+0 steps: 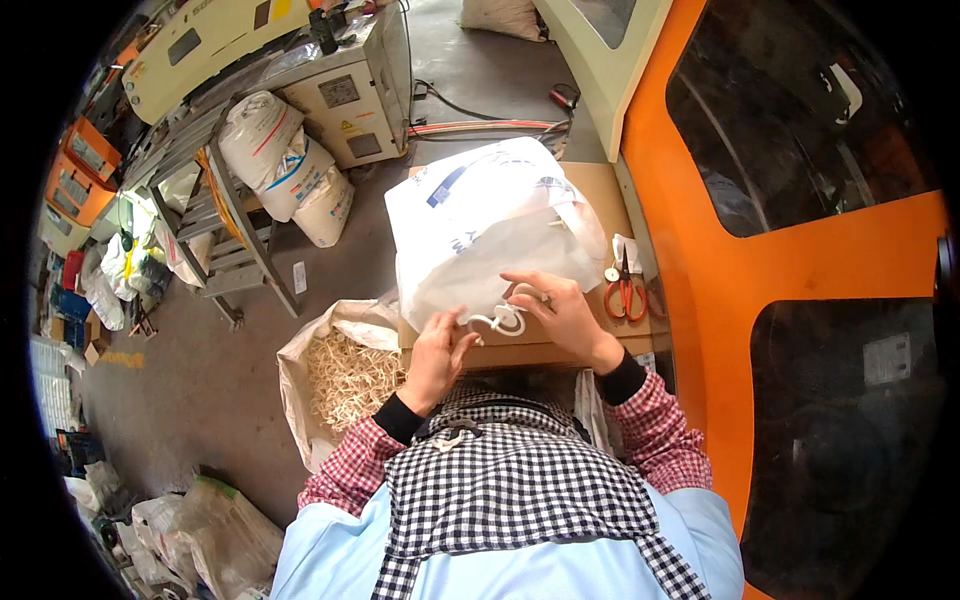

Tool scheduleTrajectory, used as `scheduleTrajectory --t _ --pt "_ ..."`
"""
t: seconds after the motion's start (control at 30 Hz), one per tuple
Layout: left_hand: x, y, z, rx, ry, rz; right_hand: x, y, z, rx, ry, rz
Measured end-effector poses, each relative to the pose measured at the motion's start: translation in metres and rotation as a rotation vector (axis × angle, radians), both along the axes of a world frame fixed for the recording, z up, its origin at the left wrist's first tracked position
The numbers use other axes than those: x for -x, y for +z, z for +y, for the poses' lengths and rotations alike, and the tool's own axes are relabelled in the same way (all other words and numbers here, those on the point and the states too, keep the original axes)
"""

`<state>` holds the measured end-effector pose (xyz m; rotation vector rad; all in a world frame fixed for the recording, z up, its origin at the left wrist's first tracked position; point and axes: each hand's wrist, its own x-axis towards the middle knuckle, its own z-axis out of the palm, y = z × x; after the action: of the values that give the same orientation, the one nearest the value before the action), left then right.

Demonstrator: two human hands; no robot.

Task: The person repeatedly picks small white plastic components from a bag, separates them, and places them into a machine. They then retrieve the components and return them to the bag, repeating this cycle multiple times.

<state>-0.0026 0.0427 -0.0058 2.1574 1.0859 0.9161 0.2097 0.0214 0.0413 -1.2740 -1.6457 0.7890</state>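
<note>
Both hands work close together just over the near edge of the bench (612, 205), whose top is covered with brown cardboard. Between them, in front of the white bag, is a small white curved piece (508, 321) with a looped end toward the right hand.

The left hand (437, 352) is part open, its thumb and forefinger slightly apart at the left end of the piece; whether they pinch it tightly I cannot tell. The right hand (556, 308) is half curled, its fingers gripping the piece by the looped end, with the forefinger stretched out toward the left.

A large white bag (470, 230) with blue printing fills most of the bench, from just beyond the hands to the far edge. Near the right edge lie scissors (625, 299) with red-orange handles, their blades pointing toward the far edge. A small white packet (624, 250) lies by the blades, with a little round white piece (612, 274) just beside it.

Next to the bench's near left corner, an open whitish sack (294, 372) holds a heap of thin, stringy cream scraps (350, 378). Beyond the right edge stands an orange machine (688, 290) with dark windows. Full white bags (285, 165) lean together on the floor (225, 385) beside a grey metal stair frame (228, 215).
</note>
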Motion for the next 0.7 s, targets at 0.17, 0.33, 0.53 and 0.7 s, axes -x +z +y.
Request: scheduleTrajectory --t 0.17,0.33,0.53,0.7 --pt "-0.002 -0.023 -0.018 1.335 -0.298 -0.601 0.026 -0.026 -0.018 -0.338 -0.163 -0.076" --pt "-0.019 0.003 -0.029 1.535 -0.135 -0.98 0.039 -0.027 -0.035 -0.224 -0.105 -0.02" --pt "-0.002 -0.004 -0.019 1.478 -0.158 -0.96 0.015 -0.014 -0.05 -0.394 0.143 -0.619" --pt "-0.008 -0.001 -0.026 0.896 -0.173 -0.7 0.014 -0.024 -0.053 -0.435 -0.032 -0.466"
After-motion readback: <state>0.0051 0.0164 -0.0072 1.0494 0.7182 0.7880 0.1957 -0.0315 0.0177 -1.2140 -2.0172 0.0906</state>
